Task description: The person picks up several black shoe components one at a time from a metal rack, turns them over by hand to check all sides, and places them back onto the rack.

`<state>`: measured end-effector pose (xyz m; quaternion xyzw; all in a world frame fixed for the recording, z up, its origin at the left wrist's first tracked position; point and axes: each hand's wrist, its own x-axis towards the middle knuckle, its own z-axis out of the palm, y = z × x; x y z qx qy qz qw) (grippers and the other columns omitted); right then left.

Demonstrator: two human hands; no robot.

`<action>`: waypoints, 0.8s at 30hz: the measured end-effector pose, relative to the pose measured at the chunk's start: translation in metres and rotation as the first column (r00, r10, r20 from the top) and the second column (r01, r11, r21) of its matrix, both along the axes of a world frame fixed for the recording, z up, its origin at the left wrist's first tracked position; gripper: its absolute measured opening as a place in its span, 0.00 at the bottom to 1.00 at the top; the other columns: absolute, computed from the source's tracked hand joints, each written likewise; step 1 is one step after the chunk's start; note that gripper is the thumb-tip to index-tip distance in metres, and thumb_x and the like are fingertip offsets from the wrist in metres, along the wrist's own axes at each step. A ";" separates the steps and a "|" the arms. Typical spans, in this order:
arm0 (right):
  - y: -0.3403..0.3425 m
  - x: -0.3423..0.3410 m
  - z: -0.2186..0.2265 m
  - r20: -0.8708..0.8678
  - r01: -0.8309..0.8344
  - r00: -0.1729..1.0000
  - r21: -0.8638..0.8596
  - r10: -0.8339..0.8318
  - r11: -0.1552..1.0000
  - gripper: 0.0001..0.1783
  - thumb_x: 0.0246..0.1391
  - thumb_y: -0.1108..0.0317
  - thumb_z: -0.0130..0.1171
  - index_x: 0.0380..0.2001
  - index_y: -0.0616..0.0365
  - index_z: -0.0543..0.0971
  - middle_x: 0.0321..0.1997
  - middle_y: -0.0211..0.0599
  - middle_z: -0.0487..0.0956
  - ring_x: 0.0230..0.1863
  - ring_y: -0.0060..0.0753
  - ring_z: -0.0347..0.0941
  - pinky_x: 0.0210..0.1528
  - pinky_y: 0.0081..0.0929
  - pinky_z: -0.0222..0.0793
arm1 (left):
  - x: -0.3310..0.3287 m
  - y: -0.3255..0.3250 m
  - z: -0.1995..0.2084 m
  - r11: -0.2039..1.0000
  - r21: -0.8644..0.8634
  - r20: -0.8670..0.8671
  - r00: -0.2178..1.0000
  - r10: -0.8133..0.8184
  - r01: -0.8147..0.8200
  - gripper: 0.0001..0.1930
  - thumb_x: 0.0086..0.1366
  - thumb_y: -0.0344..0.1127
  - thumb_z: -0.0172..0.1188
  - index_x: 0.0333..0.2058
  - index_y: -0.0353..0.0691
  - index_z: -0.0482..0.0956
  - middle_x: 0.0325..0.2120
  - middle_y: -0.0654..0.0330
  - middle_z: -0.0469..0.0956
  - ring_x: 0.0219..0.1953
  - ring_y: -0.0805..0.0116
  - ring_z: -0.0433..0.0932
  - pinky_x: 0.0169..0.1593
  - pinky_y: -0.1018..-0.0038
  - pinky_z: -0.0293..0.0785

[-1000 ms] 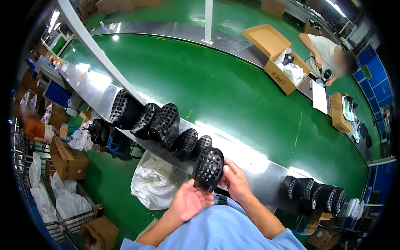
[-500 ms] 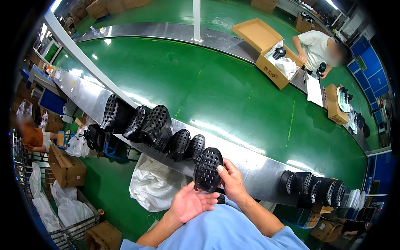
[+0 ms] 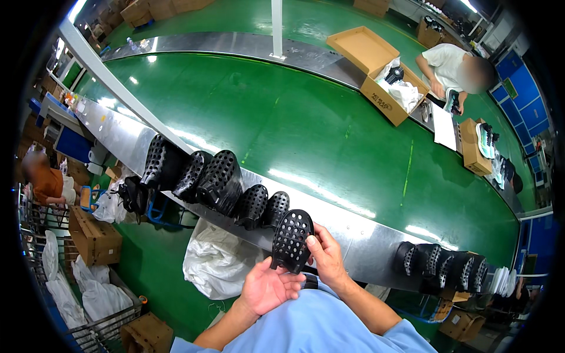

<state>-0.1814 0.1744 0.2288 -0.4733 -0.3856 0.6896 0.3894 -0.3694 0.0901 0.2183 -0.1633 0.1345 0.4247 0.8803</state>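
Observation:
A black plastic shoe tree [image 3: 292, 240], toe-shaped and full of round holes, stands upright in front of my body. My right hand [image 3: 329, 257] grips it at its right side, thumb on the holed face. My left hand [image 3: 266, 288] is palm up just below its lower left edge, fingers loosely spread; whether a fingertip touches the piece is hard to tell. Left of it, several similar black shoe trees [image 3: 220, 183] stand in a row along the metal ledge [image 3: 347, 238]. Another group of black shoe trees [image 3: 440, 262] is at the right of the ledge.
Beyond the ledge runs a wide green belt [image 3: 306, 123]. An open shoe box [image 3: 385, 101] with shoes and paper stands on the far ledge, beside a co-worker [image 3: 453, 67] holding a shoe. A white sack [image 3: 215, 265] hangs below the near ledge. Cartons [image 3: 94, 235] and a cart are at left.
The shoe tree in my right hand has turned slightly, its holed face now more toward me. My left hand has barely moved. The far co-worker has shifted the shoe being held.

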 end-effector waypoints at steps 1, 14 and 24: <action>-0.001 0.000 -0.001 -0.008 0.005 1.000 -0.007 -0.005 1.000 0.29 0.72 0.54 0.57 0.67 0.59 0.69 0.39 0.25 0.78 0.29 0.12 0.67 0.28 0.14 0.64 | 0.000 0.001 0.002 1.000 -0.015 -0.013 1.000 -0.003 0.003 0.30 0.71 0.62 0.52 0.47 0.39 0.83 0.52 0.35 0.80 0.49 0.45 0.81 0.53 0.51 0.76; 0.011 0.007 -0.018 0.024 0.056 0.998 -0.089 -0.054 0.994 0.20 0.72 0.63 0.54 0.60 0.65 0.74 0.48 0.38 0.81 0.31 0.21 0.73 0.29 0.19 0.68 | -0.028 0.052 0.024 0.907 0.317 -0.608 -0.674 0.419 0.278 0.32 0.54 0.37 0.77 0.54 0.33 0.72 0.43 0.49 0.79 0.41 0.57 0.80 0.47 0.63 0.78; 0.031 -0.017 -0.017 0.207 -0.171 0.965 0.019 0.163 0.985 0.22 0.68 0.65 0.61 0.59 0.65 0.76 0.49 0.37 0.81 0.33 0.20 0.73 0.34 0.20 0.70 | -0.037 0.064 -0.037 0.946 0.126 -0.334 -0.885 0.325 0.300 0.37 0.50 0.41 0.79 0.56 0.38 0.72 0.44 0.49 0.76 0.47 0.46 0.77 0.49 0.55 0.75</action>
